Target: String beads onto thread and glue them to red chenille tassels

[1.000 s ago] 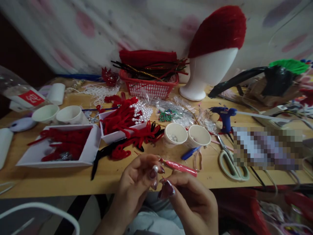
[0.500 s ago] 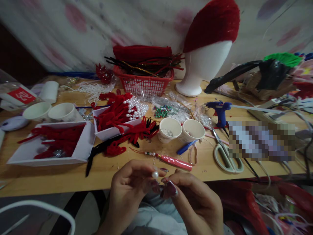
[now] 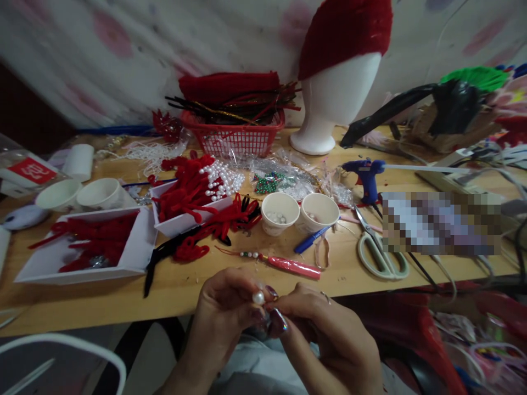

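Observation:
My left hand (image 3: 228, 312) is closed in a pinch, with a white pearl bead (image 3: 258, 297) between thumb and index finger. My right hand (image 3: 325, 329) is pinched too, its fingertips touching those of the left beside the bead. A thin reddish bit shows at its fingertips, mostly hidden by the nails. Just beyond the hands lies a pink tassel (image 3: 294, 267) whose cord carries small white and green beads (image 3: 249, 254). Two paper cups stand behind it: the left cup (image 3: 280, 211) contains small pearly beads, and the right cup (image 3: 319, 211) also has small pieces in it.
Scissors (image 3: 381, 249), a blue pen (image 3: 315, 240) and a blue glue gun (image 3: 366, 178) lie to the right. White boxes (image 3: 144, 241) of red fuzzy stems stand left. A red basket (image 3: 234, 140) and a white foam head (image 3: 337, 104) with a red cap are at the back.
The view has shifted slightly. My fingertips have come closer together around the bead, and the right hand has turned a little, with its index finger now reaching to the left fingertips.

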Motion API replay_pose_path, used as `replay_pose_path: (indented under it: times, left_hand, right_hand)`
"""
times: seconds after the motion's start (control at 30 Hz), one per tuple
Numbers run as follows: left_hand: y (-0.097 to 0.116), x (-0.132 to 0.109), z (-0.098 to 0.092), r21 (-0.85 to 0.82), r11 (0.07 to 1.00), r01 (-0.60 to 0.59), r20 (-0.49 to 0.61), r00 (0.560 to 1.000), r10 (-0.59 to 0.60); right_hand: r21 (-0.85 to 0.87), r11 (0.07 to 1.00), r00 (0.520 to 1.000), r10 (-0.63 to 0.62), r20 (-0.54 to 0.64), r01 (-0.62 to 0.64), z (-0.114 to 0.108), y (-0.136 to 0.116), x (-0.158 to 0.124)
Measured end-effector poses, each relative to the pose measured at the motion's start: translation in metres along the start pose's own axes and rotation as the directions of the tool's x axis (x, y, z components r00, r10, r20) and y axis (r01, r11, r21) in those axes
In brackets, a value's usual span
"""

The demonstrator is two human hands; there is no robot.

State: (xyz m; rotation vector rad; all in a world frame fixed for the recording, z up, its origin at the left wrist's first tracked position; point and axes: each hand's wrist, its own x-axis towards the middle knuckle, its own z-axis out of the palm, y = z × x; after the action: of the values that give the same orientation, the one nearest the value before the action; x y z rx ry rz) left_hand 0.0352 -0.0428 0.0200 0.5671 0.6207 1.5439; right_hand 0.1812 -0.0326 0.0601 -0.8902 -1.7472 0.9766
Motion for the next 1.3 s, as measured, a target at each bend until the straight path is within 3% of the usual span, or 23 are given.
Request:
replay_pose_path:
  times: [0.6,0.9,1.1,1.3]
  left_hand:
    - [0.003,0.001,0.000,0.092,0.995,0.029,-0.020,0.999,-0.027]
    - [0.010,0.003,-0.006,0.296,0.954,-0.036,0.082,0.997,0.013]
    - [0.008,0.004,-0.011,0.354,0.932,-0.072,0.009,0.997,0.074]
    - [0.004,0.003,-0.012,0.382,0.924,-0.023,-0.121,0.990,0.074]
  right_hand:
    - [-0.030,0.996,0.996,0.084,0.017,-0.084,-0.001,0.001,-0.002]
    - [0.003,0.995,0.995,0.098,0.008,-0.098,-0.001,0.006,-0.002]
    - [0.033,0.996,0.995,0.086,0.051,-0.088,-0.003,0.014,0.000]
    - [0.020,0.999,0.998,0.026,0.057,-0.027,-0.004,0.017,0.003]
